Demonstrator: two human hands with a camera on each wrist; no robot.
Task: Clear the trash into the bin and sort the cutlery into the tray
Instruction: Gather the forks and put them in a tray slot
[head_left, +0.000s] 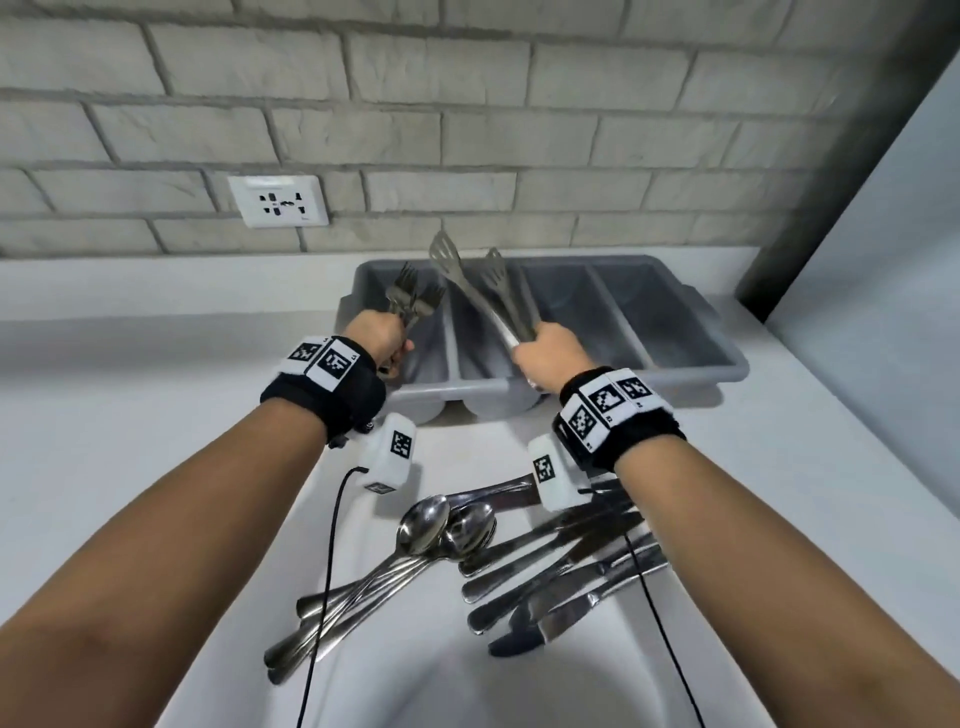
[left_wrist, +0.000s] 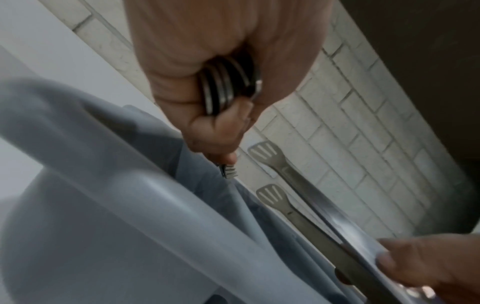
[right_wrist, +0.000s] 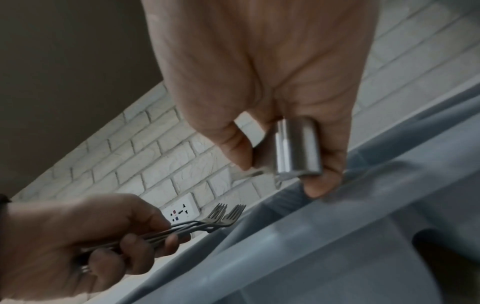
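Loose cutlery lies nearest, on the white counter (head_left: 130, 415) between the forearms: a fan of spoons (head_left: 415, 535), two bowls clear, handles overlapping, perhaps four or five; beside it a heap of knives (head_left: 566, 571), roughly six to eight, too crossed for a firm count.

Left hand (head_left: 382, 332) has its fingers curled tight round a bundle of forks (head_left: 415, 296); handle ends in the left wrist view suggest three or four; tines sit over the leftmost compartment of the grey tray (head_left: 727, 358).

Right hand (head_left: 548, 353) is wrapped round the hinge end of one pair of tongs (head_left: 467, 280), two slotted blades apart and raised above the second compartment.

Tray count: four compartments, all apparently bare; no trash or bin visible.

Risks, judged: forks released from height could bounce or splay across the divider; the tongs look long for the compartment and may prop on the far rim; the dangling wrist cables (head_left: 327, 571) could snag the spoons.
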